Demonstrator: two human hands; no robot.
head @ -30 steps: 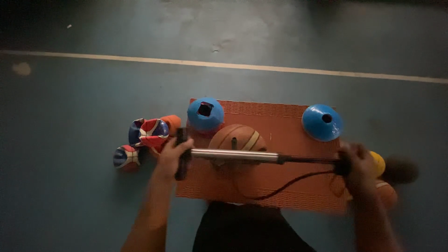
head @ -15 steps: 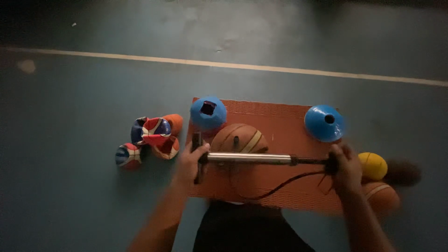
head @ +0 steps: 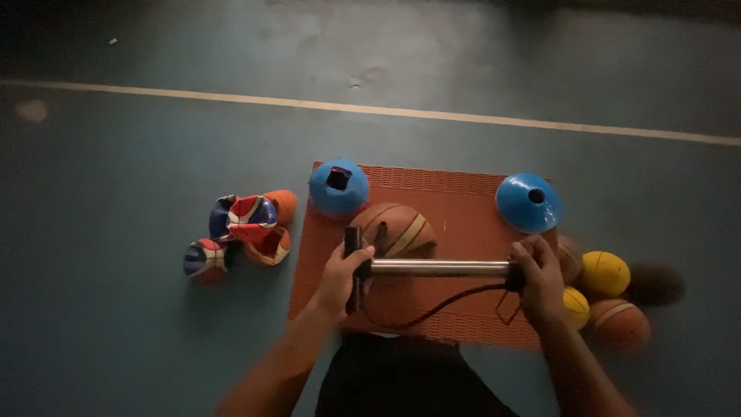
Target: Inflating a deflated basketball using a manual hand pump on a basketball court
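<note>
A hand pump (head: 436,268) with a silver barrel lies across an orange mat (head: 463,212). My left hand (head: 343,276) grips its black handle at the left end. My right hand (head: 536,278) holds the pump's base end on the right. A thin black hose (head: 432,309) loops below the barrel. An orange basketball (head: 395,229) sits on the mat just behind the pump, between my hands.
Two blue cones (head: 338,188) (head: 528,202) stand at the mat's far corners. Several deflated balls (head: 243,225) lie left of the mat on the teal floor. Yellow and orange balls (head: 606,272) cluster at the right. A pale line (head: 386,110) crosses the floor beyond.
My left hand has pushed the handle rightward toward the barrel, shortening the pump. My right hand has stayed on the base end.
</note>
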